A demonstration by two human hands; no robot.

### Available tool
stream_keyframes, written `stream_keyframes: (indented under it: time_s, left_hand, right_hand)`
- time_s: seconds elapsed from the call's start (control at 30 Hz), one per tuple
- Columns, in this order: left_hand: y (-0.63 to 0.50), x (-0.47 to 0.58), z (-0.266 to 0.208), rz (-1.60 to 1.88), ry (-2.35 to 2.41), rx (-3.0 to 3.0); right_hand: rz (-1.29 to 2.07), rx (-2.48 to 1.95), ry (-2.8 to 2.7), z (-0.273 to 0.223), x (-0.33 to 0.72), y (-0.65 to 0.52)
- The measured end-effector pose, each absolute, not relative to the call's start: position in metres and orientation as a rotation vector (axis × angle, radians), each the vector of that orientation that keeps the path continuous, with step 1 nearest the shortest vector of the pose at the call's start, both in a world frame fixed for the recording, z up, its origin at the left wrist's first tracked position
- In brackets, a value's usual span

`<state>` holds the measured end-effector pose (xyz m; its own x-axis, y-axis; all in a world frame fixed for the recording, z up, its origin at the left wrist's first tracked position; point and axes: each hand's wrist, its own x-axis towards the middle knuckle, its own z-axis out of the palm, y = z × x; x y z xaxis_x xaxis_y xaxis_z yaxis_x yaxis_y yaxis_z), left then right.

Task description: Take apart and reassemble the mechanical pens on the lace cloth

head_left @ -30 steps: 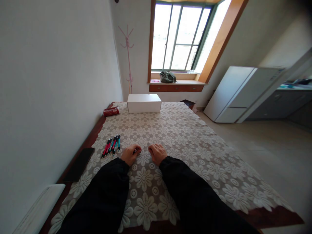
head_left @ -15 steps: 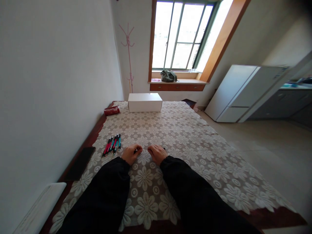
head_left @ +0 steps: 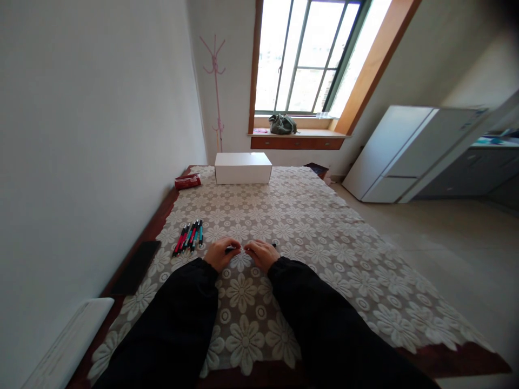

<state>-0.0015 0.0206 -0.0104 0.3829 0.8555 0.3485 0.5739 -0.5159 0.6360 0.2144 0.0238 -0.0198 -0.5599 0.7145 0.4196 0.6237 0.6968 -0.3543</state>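
My left hand [head_left: 222, 253] is closed in a pinch on a dark pen piece [head_left: 230, 249], most of it hidden by the fingers. Close beside it, my right hand [head_left: 260, 254] also pinches; a dark tip of a pen part [head_left: 274, 245] sticks out on its far side. The fingertips of both hands almost meet just above the tablecloth. To the left of my hands lies a row of pens [head_left: 188, 237] with red, teal and black barrels.
A lace flower tablecloth [head_left: 245, 346] covers the table. At the far end stands a white box [head_left: 243, 169], with a red packet [head_left: 187, 181] left of it. A black flat object [head_left: 135, 268] and a white object [head_left: 68, 343] lie along the left edge by the wall.
My hands have come closer together, and the thin pale rod that showed between the fingertips is barely visible now. The view has shifted slightly; the pens lie as before.
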Motion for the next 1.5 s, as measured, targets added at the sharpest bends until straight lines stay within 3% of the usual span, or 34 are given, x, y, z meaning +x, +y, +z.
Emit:
stream_keyframes:
  time_s: [0.23,0.5,1.5]
  left_hand:
    - [0.018,-0.002,0.001,0.991,1.256,2.29]
    - [0.018,-0.003,-0.002,0.754,1.529,2.365]
    - [0.021,-0.003,-0.004,0.828,1.39,2.226]
  right_hand:
    - [0.179,-1.086,-2.32,-0.022,0.216,0.024]
    - [0.113,-1.112,-2.189,-0.028,0.216,0.028]
    - [0.099,-1.25,-2.191,-0.026,0.217,0.027]
